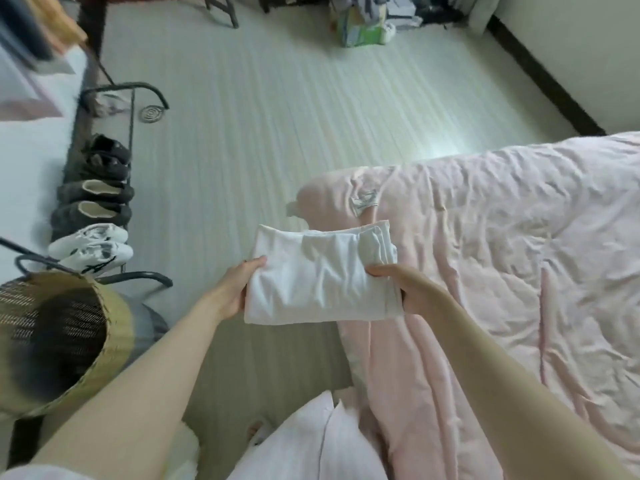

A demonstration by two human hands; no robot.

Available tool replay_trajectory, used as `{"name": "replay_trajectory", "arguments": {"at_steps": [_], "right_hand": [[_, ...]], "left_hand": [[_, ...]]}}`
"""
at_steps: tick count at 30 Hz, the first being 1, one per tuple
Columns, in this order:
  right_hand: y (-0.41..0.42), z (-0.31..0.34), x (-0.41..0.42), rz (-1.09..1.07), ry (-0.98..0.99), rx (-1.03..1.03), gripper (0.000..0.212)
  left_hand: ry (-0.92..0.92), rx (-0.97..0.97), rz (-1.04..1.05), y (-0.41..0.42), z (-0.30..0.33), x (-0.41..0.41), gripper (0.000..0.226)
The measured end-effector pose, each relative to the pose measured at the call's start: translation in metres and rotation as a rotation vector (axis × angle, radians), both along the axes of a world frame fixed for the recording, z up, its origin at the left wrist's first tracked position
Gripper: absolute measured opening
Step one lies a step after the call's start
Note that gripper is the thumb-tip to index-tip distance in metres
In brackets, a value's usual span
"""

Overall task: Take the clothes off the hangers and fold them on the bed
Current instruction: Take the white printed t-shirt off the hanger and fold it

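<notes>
Folded white garment (320, 277) hung in the air between both hands, partly over the corner of the pink bed (502, 244). Left hand (239, 289) pinched its left edge, right hand (394, 282) its right edge. To finish well, I judged, lay it flat and keep the folds together.

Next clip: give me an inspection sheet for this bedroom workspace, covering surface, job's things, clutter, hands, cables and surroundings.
Surface: bed under a wrinkled pink cover.
Job's things: folded white garment held at the bed's corner, partly over the floor; no hangers seen.
Clutter: small crumpled cloth on the cover.
Hands: left hand and right hand each hold one end of the garment in a grip.
Cables: nothing seen.
Surroundings: shoe rack with shoes, woven basket, white pillows, pale floor.
</notes>
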State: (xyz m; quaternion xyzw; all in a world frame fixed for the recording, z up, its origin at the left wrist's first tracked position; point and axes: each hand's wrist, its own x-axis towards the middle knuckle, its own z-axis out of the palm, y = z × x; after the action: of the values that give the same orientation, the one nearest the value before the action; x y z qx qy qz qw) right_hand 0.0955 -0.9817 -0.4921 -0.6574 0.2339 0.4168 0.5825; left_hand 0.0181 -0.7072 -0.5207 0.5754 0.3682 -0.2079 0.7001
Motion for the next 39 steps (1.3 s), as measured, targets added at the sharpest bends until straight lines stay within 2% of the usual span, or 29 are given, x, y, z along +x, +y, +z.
{"name": "replay_trajectory", "arguments": {"at_steps": [2,4,5,7,8,11,13,16,20,24,27,30,36,39], "right_hand": [[0.065,0.006,-0.007,0.119,-0.015,-0.011,0.024],[0.133,0.009,-0.019,0.247,-0.021,-0.002,0.021],[0.168,0.011,-0.025,0.317,-0.027,-0.002,0.022],[0.235,0.014,-0.041,0.442,-0.068,-0.006,0.024],[0.303,0.012,-0.061,0.576,-0.055,0.000,0.022],[0.347,0.011,-0.070,0.639,-0.075,0.014,0.017],[0.404,0.001,-0.086,0.757,-0.066,0.035,0.019],[0.484,-0.020,-0.097,0.898,-0.096,0.048,0.023],[0.574,-0.057,-0.102,1.041,-0.141,-0.006,0.047],[0.654,-0.094,-0.095,1.173,-0.118,-0.063,0.048],[0.718,-0.132,-0.105,1.264,-0.103,-0.063,0.046],[0.762,-0.181,-0.121,1.335,-0.112,-0.103,0.050],[0.818,-0.334,-0.150,1.560,-0.143,-0.249,0.062],[0.836,-0.421,-0.154,1.605,-0.227,-0.322,0.049]], "left_hand": [[0.006,-0.025,0.139,0.056,0.002,-0.038,0.048],[0.014,0.041,0.282,0.109,0.001,-0.082,0.069],[0.010,0.085,0.355,0.133,0.001,-0.103,0.071],[0.012,0.186,0.493,0.176,0.001,-0.143,0.056],[0.030,0.239,0.635,0.217,0.000,-0.187,0.051],[0.032,0.303,0.679,0.235,0.002,-0.207,0.047],[0.041,0.327,0.800,0.264,-0.002,-0.235,0.042],[0.099,0.335,0.934,0.301,-0.017,-0.263,0.041],[0.228,0.380,1.035,0.346,-0.045,-0.273,0.047],[0.385,0.384,1.146,0.384,-0.077,-0.258,0.052],[0.436,0.396,1.226,0.425,-0.112,-0.255,0.052],[0.508,0.435,1.214,0.454,-0.157,-0.251,0.052],[0.720,0.378,1.225,0.503,-0.295,-0.243,0.050],[0.736,0.307,1.323,0.522,-0.379,-0.243,0.043]]}}
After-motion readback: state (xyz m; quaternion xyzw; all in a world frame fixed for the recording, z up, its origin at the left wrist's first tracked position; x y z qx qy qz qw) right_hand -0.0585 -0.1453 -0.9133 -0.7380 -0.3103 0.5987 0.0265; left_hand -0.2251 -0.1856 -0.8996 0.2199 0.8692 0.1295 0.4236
